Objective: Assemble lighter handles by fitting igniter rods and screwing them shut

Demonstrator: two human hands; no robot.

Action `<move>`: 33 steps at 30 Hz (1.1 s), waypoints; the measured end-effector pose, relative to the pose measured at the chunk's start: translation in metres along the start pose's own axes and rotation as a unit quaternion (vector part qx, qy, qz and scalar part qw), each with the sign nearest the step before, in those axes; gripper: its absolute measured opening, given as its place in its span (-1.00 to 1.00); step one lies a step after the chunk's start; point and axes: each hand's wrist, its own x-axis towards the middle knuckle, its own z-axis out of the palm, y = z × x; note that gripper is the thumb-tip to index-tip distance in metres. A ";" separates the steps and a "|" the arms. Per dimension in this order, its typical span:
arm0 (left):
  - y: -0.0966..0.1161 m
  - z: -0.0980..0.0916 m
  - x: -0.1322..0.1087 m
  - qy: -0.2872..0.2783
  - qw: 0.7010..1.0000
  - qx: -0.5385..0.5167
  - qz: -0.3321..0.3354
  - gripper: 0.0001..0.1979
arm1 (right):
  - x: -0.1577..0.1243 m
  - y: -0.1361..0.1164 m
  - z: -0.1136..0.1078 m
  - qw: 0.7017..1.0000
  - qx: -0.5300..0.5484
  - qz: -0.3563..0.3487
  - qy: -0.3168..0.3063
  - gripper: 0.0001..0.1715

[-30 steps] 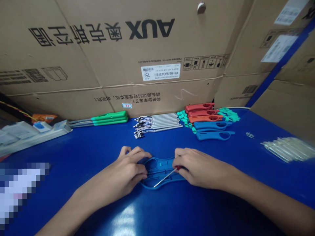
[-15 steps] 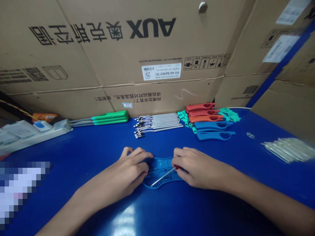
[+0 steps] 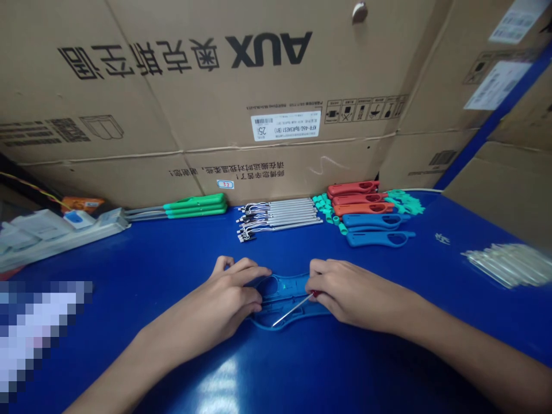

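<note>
My left hand (image 3: 224, 296) presses on the left end of a blue plastic tool handle (image 3: 287, 286), which lies flat on the table, its fingers curled over the edge. My right hand (image 3: 349, 293) grips a small red-handled screwdriver (image 3: 293, 309) at the right part of the handle. The thin steel shaft slants down-left across the blue piece, and its tip rests near the lower edge. My fingers hide most of the red grip.
Behind my hands on the blue table (image 3: 129, 259) lie rows of green tool handles (image 3: 194, 205), metal spring parts (image 3: 278, 214), red handles (image 3: 353, 188) and blue handles (image 3: 375, 221). Teal small parts (image 3: 403, 201), clear tubes (image 3: 504, 264) and a power strip (image 3: 64, 241) lie about. Cardboard boxes (image 3: 172, 115) stand behind.
The view has drifted slightly. My hands, the blue handle and the screwdriver have barely moved, with the screwdriver staying in my right hand over the blue piece.
</note>
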 end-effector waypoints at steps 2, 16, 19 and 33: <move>-0.001 0.001 0.000 -0.003 1.000 0.003 -0.003 -0.75 | 0.000 -0.001 -0.001 1.000 -0.006 0.004 -0.001 -0.77; 0.001 -0.001 0.002 -0.024 1.000 0.011 -0.010 -0.76 | 0.000 0.000 0.004 0.999 -0.041 0.001 0.013 -0.82; -0.001 -0.001 0.001 -0.006 1.000 0.008 -0.006 -0.80 | 0.001 0.002 0.004 0.999 -0.031 0.011 0.024 -0.82; -0.003 -0.002 0.001 0.004 1.000 0.026 -0.003 -0.87 | -0.001 0.004 0.007 0.999 -0.028 0.010 0.037 -0.83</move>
